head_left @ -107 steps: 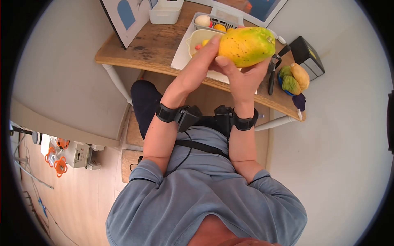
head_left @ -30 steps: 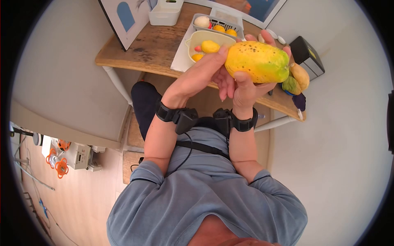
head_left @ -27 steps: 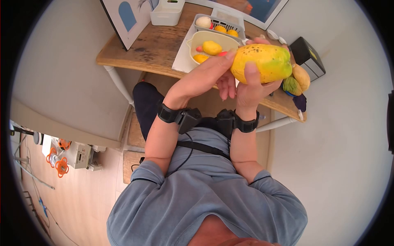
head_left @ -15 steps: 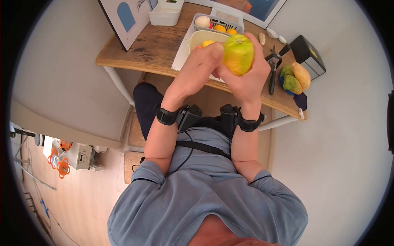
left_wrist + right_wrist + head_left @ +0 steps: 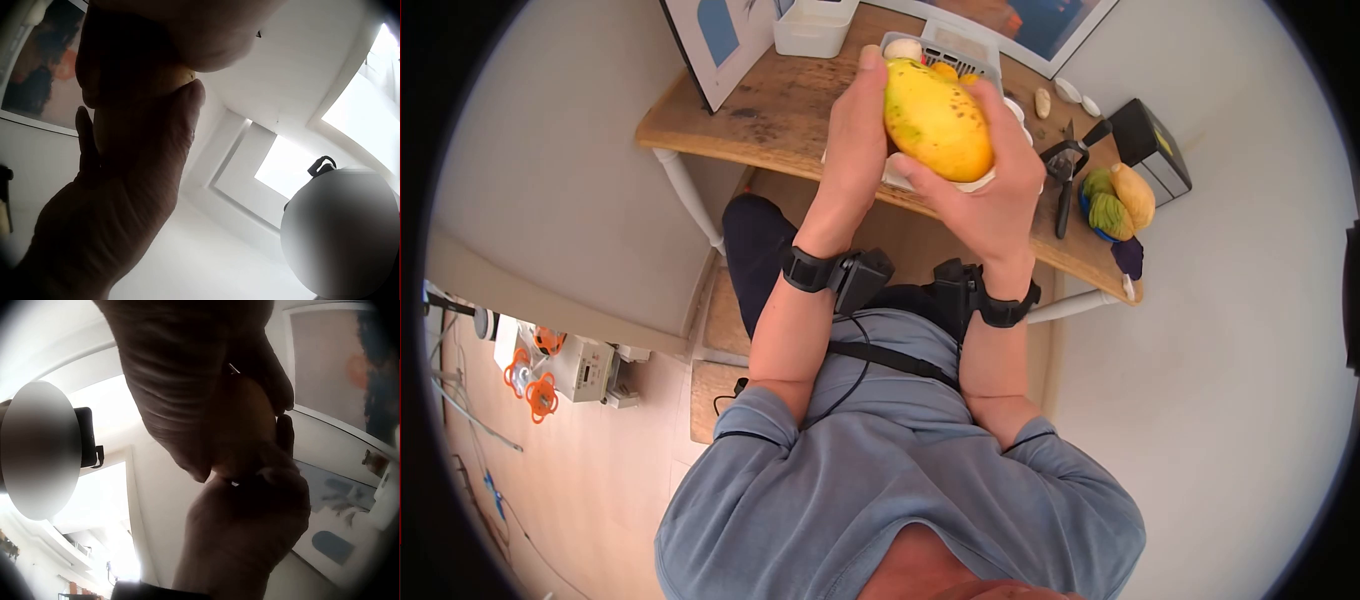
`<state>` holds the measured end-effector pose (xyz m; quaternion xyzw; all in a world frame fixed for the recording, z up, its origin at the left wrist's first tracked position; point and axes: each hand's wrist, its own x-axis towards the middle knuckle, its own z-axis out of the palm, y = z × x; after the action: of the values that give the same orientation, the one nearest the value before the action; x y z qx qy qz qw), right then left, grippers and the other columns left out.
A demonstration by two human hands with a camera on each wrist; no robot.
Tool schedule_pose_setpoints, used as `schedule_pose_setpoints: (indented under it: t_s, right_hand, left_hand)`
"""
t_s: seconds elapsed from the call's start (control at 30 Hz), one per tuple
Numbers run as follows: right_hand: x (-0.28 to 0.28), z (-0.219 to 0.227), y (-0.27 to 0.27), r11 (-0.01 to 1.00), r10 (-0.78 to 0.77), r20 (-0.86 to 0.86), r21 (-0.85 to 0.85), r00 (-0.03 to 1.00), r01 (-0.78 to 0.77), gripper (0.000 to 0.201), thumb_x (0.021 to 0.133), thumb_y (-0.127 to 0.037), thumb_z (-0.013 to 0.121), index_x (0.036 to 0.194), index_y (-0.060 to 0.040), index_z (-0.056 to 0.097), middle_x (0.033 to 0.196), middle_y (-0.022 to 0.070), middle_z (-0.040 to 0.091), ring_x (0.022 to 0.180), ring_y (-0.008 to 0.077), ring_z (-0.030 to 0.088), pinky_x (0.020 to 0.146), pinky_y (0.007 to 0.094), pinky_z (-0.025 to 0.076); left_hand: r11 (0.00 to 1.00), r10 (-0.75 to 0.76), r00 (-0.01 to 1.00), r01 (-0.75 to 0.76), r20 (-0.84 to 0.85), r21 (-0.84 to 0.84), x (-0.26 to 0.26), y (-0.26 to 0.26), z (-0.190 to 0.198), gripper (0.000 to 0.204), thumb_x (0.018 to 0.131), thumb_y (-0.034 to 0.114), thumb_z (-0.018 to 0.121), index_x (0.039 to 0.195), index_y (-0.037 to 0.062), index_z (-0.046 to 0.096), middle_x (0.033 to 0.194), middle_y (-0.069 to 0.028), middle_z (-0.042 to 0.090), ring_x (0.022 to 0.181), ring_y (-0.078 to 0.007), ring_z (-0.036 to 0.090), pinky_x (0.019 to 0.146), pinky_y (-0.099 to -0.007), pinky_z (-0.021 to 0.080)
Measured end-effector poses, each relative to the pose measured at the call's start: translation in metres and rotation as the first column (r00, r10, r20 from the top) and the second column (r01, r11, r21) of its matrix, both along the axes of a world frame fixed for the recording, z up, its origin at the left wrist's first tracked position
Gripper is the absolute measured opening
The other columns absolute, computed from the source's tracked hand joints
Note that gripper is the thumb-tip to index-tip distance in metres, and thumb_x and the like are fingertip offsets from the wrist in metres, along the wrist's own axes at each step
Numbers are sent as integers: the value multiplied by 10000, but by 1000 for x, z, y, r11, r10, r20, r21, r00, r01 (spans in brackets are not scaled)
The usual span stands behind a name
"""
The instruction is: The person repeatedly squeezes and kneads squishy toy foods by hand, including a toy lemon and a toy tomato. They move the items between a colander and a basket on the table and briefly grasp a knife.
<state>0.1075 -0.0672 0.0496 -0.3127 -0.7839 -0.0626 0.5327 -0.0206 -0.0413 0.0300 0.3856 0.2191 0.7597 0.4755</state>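
In the head view a yellow papaya (image 5: 940, 120) with dark specks and a little green is held up over the table's front part. My left hand (image 5: 852, 145) rests along its left side, thumb pointing up near the top. From the right, my right hand (image 5: 992, 190) grips it, its thumb under the lower end and its fingers over the far side. The right wrist view shows the papaya (image 5: 244, 419) in shadow between both hands. Only a small strip of the papaya (image 5: 178, 80) shows in the left wrist view. My left fingers are mostly hidden in the head view.
Behind the papaya stands a grey basket (image 5: 992, 68) with a white round item and yellow fruit. A black-handled knife (image 5: 1097, 133) and a black tool (image 5: 1063, 200) lie to the right. Beyond are a blue bowl (image 5: 1086, 208) of vegetables, a black box (image 5: 1152, 150) and a white container (image 5: 812, 35).
The papaya has been turned in both hands, from its green end facing the camera to its speckled yellow side. It has shifted left and slightly up, and now overlaps the cream bowl.
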Motion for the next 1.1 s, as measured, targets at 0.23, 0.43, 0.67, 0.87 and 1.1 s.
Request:
schedule_pose_setpoints:
  t_s: [0.23,0.43,0.67,0.87,1.1]
  right_hand:
    - [-4,18,26,992,38,-198,-111,980,-61,751,660,-331,835,1208,82,529,944,150,665,800,216,665,730,311,532]
    - [-15,62,69,995,30,-111,-91,993,-40,585,760,-366,753,1128,64,606,906,105,654,779,157,619,730,274,508]
    - [38,57,190,892,-331,-183,-381,926,244,557,751,-448,734,968,54,634,751,107,629,585,177,595,557,301,498]
    - [111,-48,267,595,-450,-530,-778,718,-201,467,775,-441,702,954,-17,619,752,115,616,488,192,556,472,313,485]
    - [115,-71,279,553,-445,-612,-762,654,-338,466,837,-390,656,1095,-11,575,902,152,631,626,233,609,550,329,524]
  left_hand:
    - [992,-123,945,109,-302,-64,-20,0,-2,539,990,494,361,954,5,585,679,-84,606,526,-120,584,471,-212,451]
    - [996,-86,935,76,-345,-42,-28,6,-5,487,1005,427,365,1083,-8,569,778,-105,651,547,-110,591,493,-207,459]
    - [998,65,985,-66,-159,3,-33,6,-5,420,980,368,441,970,-15,612,708,-63,623,506,-92,564,458,-208,418]
    - [999,15,984,-22,-178,-37,-28,8,-7,413,971,353,459,885,-11,635,664,-53,609,493,-90,555,452,-209,408]
    - [999,16,978,-25,-208,-44,-27,9,-8,407,969,338,463,860,-15,635,647,-58,607,486,-92,555,447,-206,406]
